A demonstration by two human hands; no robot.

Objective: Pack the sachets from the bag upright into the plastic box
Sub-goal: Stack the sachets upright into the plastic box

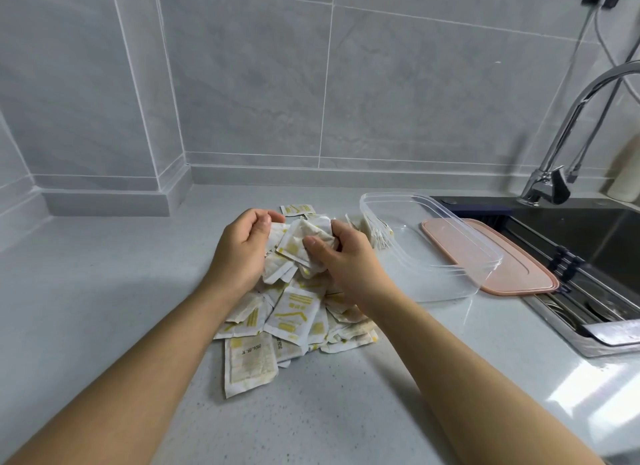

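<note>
Our two bare forearms come in from the bottom of the frame. Just past them, centre frame, the loose pile of sachets (294, 320) lies flat and jumbled on the grey tabletop (104, 308). No bag in view.

Above the pile our left hand (239, 253) and right hand (349, 262) meet. Both have fingers curled round one bunch of sachets (299, 241), thumbs on top.

Right of centre sits the clear plastic box (429, 256), open, on the tabletop. A short row of sachets (379, 237) stands upright at its left end; the rest of its floor is bare. The pink lid (519, 270) lies beside it toward the sink (595, 236). The tap (568, 128) is upper right, with the tiled wall behind.

Handling, our judgement: thin, light paper packets, floppy and probably slick against each other, so a bunch may fan out or slip. We would square the bunch edge-on, pinch across the flat faces near the middle, then lower it against the standing row. The task looks early, with most sachets outside the box.
</note>
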